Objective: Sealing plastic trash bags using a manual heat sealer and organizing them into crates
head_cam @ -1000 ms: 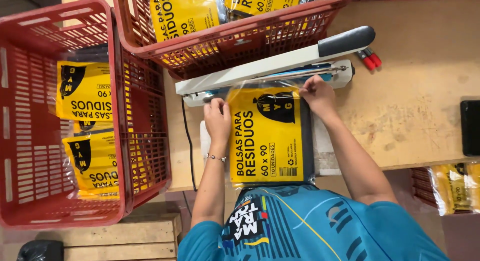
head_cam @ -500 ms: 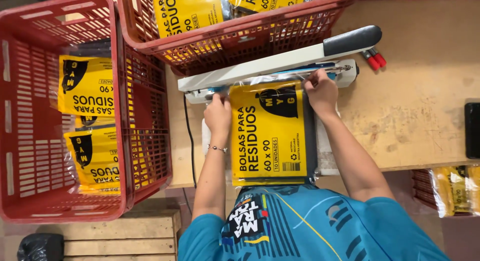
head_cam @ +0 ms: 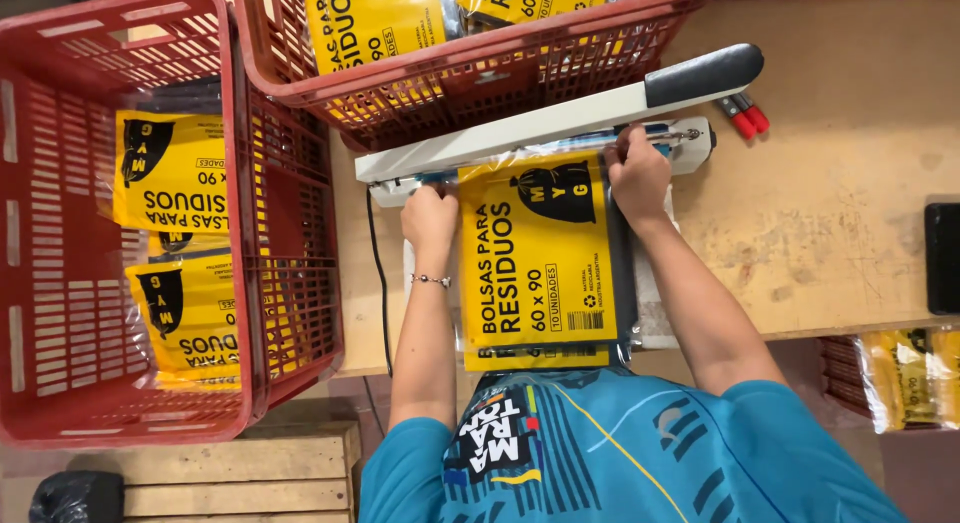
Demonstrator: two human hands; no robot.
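Since the earlier frames the yellow packet [head_cam: 535, 268] has slid a little further up toward the heat sealer [head_cam: 560, 133], and both hands have followed it up to the sealer's edge.

The packet lies flat at the centre of the frame on the wooden desk [head_cam: 840, 213], its clear top edge tucked under the sealer's raised white arm. The left hand [head_cam: 430, 215] pinches the packet's upper left corner, fingers curled, a thin bracelet at the wrist. The right hand [head_cam: 638, 173] pinches the upper right corner against the sealer's base.

At the left of the frame a red crate [head_cam: 60, 283] holds several like yellow packets; a second red crate [head_cam: 480, 73] at the top centre holds more. Two red-capped markers [head_cam: 745, 115] lie beside the sealer's black handle, upper right.
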